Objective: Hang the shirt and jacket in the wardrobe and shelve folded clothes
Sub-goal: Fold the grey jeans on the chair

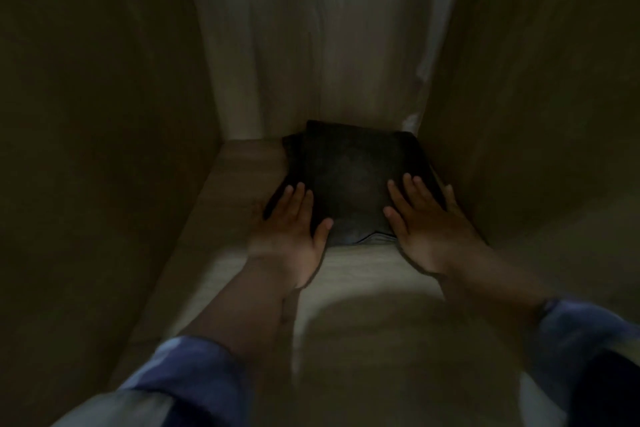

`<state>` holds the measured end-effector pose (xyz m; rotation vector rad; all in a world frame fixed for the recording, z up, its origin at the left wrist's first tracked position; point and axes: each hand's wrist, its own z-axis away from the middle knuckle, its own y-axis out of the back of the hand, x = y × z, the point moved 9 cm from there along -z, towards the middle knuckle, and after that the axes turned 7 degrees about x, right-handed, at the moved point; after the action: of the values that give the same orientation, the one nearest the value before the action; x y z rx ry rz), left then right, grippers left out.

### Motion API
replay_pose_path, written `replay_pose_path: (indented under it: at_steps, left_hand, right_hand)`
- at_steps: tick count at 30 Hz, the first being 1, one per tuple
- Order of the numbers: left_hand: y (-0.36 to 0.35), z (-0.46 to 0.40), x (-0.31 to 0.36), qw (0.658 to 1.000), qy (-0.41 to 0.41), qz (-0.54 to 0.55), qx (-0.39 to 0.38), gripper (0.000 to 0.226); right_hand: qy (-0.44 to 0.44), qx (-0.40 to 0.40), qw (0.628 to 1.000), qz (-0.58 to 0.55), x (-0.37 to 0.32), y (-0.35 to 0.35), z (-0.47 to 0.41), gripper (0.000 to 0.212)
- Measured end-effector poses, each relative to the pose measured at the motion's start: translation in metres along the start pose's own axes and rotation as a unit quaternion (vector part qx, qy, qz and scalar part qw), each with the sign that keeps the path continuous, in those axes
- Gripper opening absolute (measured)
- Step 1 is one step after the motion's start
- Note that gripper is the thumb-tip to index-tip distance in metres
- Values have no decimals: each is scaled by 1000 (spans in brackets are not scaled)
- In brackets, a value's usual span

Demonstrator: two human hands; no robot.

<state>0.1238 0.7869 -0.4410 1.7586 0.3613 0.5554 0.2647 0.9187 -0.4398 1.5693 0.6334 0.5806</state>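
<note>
A stack of dark folded clothes (pixel 349 180) lies at the back right of a dim wardrobe shelf (pixel 242 177), close to the back panel and right wall. My left hand (pixel 294 222) rests flat on the stack's near left corner, fingers spread. My right hand (pixel 422 218) lies flat on the near right corner, fingers apart, beside the right wall. Neither hand grips the cloth. Both forearms reach in from below, with blue sleeves pushed up.
The compartment is narrow: a left side panel (pixel 104 149), a right side panel (pixel 536 114) and a pale back panel (pixel 311 45) enclose it. Bare shelf board shows left of the clothes and in front of them, where my shadow falls.
</note>
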Motion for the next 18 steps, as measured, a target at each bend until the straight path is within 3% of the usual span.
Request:
replay_pose_path:
  at_steps: [4, 12, 18]
  left_hand:
    - [37, 39, 1, 998, -2, -31, -54, 64]
    - [128, 196, 14, 985, -10, -79, -151, 63]
    - [222, 302, 0, 988, 69, -68, -121, 63]
  right_hand:
    - [0, -16, 1000, -4, -14, 30, 48, 58]
    - [-4, -147, 988, -43, -62, 93, 201, 54]
    - [21, -161, 986, -24, -119, 171, 273, 55]
